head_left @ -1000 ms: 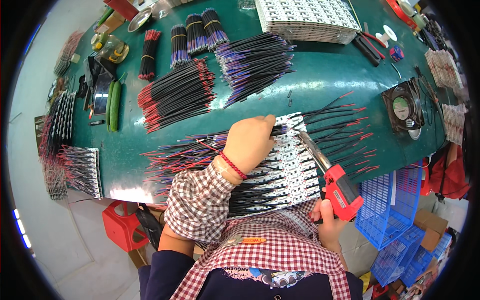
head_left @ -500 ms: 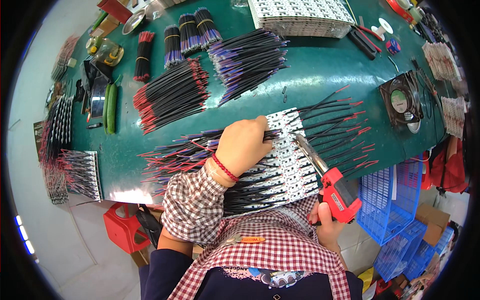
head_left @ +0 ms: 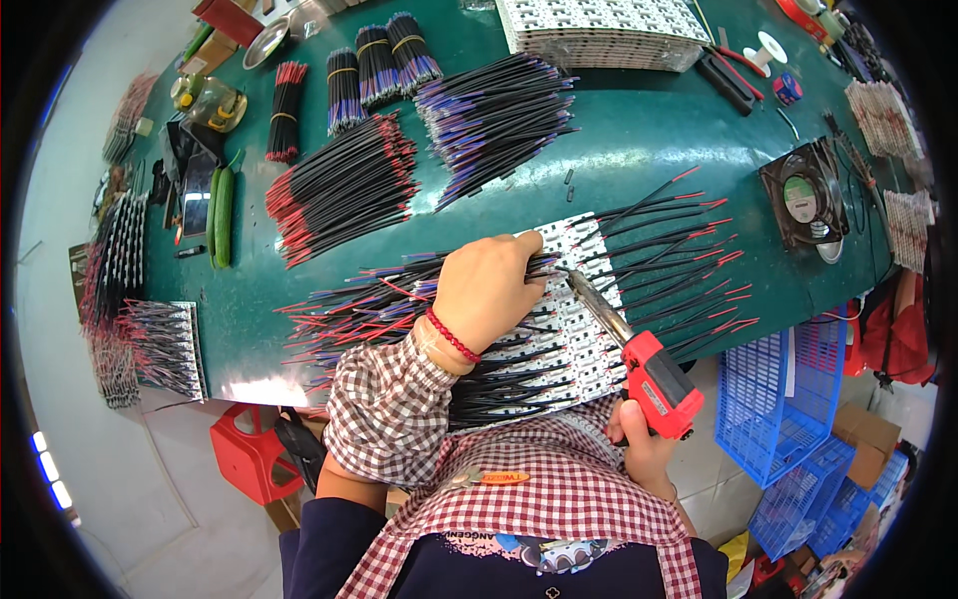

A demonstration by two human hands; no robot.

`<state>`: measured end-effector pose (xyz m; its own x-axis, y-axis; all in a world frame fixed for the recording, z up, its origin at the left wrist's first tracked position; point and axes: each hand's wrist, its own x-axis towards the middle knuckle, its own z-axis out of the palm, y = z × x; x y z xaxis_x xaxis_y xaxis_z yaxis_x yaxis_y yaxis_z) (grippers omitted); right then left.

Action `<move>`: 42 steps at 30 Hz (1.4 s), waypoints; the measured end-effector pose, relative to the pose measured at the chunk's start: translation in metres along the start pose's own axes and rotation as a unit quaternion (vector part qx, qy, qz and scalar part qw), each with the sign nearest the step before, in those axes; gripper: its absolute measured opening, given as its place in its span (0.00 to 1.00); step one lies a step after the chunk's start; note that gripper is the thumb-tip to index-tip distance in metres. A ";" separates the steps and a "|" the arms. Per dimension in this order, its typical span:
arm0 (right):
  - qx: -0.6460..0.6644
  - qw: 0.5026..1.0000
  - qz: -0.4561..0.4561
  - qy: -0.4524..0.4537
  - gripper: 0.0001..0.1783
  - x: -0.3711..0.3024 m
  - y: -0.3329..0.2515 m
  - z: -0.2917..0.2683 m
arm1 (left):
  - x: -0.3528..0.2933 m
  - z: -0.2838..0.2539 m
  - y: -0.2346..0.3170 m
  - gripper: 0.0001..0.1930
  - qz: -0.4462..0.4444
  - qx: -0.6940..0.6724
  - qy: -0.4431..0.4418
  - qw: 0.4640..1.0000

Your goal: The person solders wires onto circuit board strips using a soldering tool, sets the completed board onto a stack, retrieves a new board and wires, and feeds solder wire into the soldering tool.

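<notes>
A white circuit board panel lies at the table's near edge, with rows of black wires fanning off its left and right sides. My left hand, with a red braided bracelet at the wrist, is closed over the panel's upper part, its fingertips pinching a black wire against the board. In my right hand is a red soldering gun, gripped from below and slanting up to the left. Its metal tip reaches the board just right of my left fingertips; whether it touches the wire I cannot tell.
Loose black wires with red ends and purple ends lie beyond my hands, with banded bundles behind. A stack of white panels stands at the back. Rightward are a black fan and blue crates.
The soldering gun has shifted left with my right hand, bringing its tip closer to my left fingertips. My left hand has stayed nearly in place.
</notes>
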<state>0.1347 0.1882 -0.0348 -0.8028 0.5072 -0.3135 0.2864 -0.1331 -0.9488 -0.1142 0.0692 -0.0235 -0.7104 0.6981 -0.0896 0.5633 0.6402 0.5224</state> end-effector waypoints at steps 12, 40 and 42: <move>-0.027 1.000 -0.006 0.000 0.09 0.003 -0.005 0.003 | 0.003 0.003 0.002 0.13 -0.010 0.024 0.001 1.000; 0.002 1.000 0.000 0.017 0.15 0.004 -0.008 0.000 | 0.008 0.003 0.003 0.11 0.009 0.054 -0.014 0.998; 0.001 1.000 0.002 0.011 0.16 0.003 -0.007 -0.001 | 0.007 0.003 0.003 0.10 0.015 0.052 -0.006 0.999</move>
<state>0.1311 0.1915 -0.0290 -0.7898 0.5257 -0.3159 0.2880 -0.1368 -0.9478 -0.1167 0.0767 -0.0252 -0.6880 0.7207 -0.0855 0.6250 0.6483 0.4349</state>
